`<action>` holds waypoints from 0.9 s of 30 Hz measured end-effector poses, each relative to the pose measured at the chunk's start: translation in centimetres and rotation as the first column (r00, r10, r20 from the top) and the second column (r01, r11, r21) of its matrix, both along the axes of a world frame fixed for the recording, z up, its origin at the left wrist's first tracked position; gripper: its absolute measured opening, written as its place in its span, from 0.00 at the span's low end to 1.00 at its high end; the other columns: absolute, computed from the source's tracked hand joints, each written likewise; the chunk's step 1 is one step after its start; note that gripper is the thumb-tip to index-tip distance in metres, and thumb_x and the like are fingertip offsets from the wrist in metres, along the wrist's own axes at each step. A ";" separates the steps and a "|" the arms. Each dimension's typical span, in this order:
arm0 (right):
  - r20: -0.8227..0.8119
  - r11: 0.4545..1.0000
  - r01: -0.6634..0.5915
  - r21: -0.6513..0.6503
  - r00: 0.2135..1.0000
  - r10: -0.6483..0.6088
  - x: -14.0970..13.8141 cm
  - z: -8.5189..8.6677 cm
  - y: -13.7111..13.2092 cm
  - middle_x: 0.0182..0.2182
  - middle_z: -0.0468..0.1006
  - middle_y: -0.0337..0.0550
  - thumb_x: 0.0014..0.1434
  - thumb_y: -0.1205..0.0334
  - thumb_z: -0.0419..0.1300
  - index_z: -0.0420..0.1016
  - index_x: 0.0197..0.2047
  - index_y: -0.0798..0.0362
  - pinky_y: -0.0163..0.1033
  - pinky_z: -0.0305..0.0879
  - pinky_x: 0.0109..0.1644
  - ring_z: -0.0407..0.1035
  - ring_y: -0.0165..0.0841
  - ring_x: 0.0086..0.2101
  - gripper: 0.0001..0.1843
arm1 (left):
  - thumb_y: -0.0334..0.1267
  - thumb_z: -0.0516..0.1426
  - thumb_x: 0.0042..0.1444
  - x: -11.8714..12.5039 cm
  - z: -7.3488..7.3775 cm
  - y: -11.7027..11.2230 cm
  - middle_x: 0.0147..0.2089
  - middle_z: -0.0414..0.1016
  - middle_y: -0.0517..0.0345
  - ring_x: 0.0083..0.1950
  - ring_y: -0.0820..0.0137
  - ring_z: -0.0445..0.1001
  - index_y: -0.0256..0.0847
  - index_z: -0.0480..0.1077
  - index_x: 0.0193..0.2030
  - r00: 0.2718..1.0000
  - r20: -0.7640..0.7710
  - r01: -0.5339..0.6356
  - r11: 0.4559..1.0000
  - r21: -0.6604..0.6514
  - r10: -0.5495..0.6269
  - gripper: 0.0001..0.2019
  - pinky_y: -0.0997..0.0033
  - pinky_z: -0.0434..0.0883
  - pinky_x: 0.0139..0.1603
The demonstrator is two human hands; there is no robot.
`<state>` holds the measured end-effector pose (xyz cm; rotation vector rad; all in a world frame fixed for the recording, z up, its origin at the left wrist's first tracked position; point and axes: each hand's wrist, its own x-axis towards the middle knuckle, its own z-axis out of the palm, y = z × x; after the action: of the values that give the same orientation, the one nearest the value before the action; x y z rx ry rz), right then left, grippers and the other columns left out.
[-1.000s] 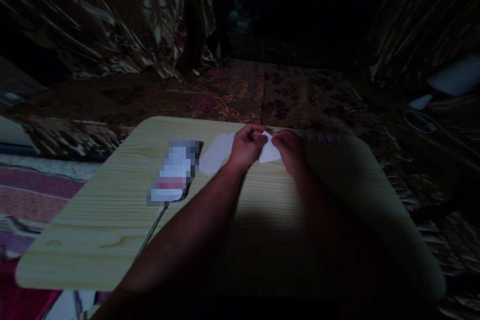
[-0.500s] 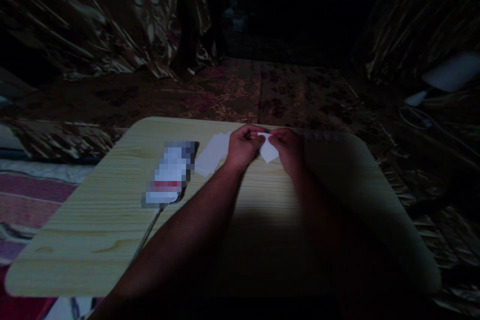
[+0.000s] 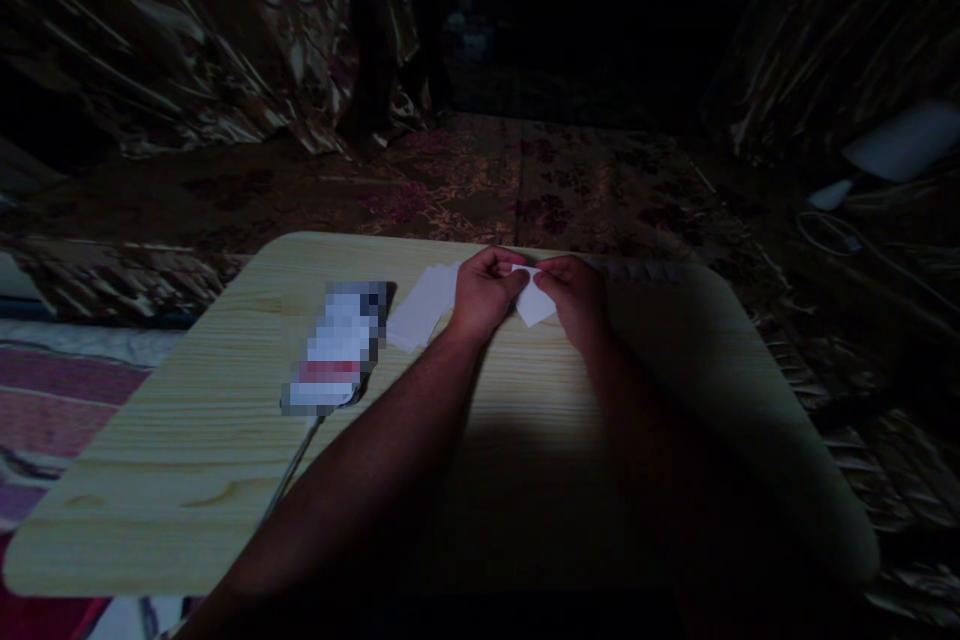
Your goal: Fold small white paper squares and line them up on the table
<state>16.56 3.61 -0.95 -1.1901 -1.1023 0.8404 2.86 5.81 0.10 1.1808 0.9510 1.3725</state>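
Observation:
In dim light, my left hand (image 3: 484, 295) and my right hand (image 3: 576, 298) meet near the far edge of a pale wooden table (image 3: 225, 460). Both pinch a small white piece of paper (image 3: 534, 304) between their fingertips, just above the tabletop. The paper's lower corner points toward me. A few more white paper sheets (image 3: 421, 308) lie flat on the table just left of my left hand.
A phone-like object with a blurred face (image 3: 336, 350) lies left of the sheets, a cable (image 3: 296, 465) running from it toward me. Patterned fabric (image 3: 465, 185) covers the floor beyond the table. A white object (image 3: 900, 142) and cords (image 3: 829, 235) sit at the right.
The hands have barely moved on the paper, which has turned slightly. The view has shifted a little, so everything sits slightly further left.

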 end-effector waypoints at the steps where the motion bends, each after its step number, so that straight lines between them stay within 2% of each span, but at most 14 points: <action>1: -0.001 1.000 0.001 -0.005 1.000 -0.001 0.0 0.0 0.0 0.27 0.81 0.39 0.47 0.58 0.69 0.79 0.35 0.51 0.38 0.69 0.31 0.75 0.34 0.28 0.11 | 0.33 0.68 0.41 0.0 0.0 0.0 0.28 0.76 0.61 0.25 0.76 0.70 0.38 0.77 0.33 1.000 0.000 0.000 1.000 0.002 0.000 0.10 0.76 0.67 0.27; 6: -0.012 1.000 0.006 -0.003 1.000 -0.006 0.0 0.2 -0.1 0.25 0.80 0.38 0.47 0.57 0.69 0.80 0.35 0.51 0.37 0.66 0.29 0.73 0.33 0.26 0.11 | 0.33 0.68 0.40 0.0 0.0 0.0 0.27 0.76 0.62 0.25 0.76 0.69 0.38 0.77 0.33 1.000 0.000 0.006 1.000 0.014 -0.006 0.10 0.76 0.66 0.27; 17: -0.027 1.000 -0.012 -0.009 1.000 0.012 0.3 0.2 -0.2 0.27 0.82 0.39 0.47 0.59 0.67 0.81 0.35 0.51 0.38 0.67 0.30 0.74 0.34 0.27 0.10 | 0.33 0.67 0.41 0.0 0.0 -0.1 0.27 0.76 0.62 0.25 0.76 0.69 0.39 0.77 0.33 1.000 -0.006 0.002 1.000 0.002 -0.002 0.10 0.76 0.67 0.27; 27: 0.013 0.998 0.023 -0.050 1.000 -0.022 -0.1 0.7 -0.4 0.27 0.81 0.39 0.47 0.56 0.66 0.80 0.35 0.51 0.38 0.67 0.31 0.73 0.34 0.28 0.11 | 0.34 0.67 0.41 0.0 0.0 -0.1 0.28 0.76 0.61 0.26 0.75 0.70 0.39 0.77 0.33 0.999 -0.049 -0.004 1.000 0.008 0.004 0.10 0.75 0.67 0.28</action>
<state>16.43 3.24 -0.23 -1.2484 -1.0810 0.8485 2.85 5.72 0.06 1.2245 0.9837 1.3571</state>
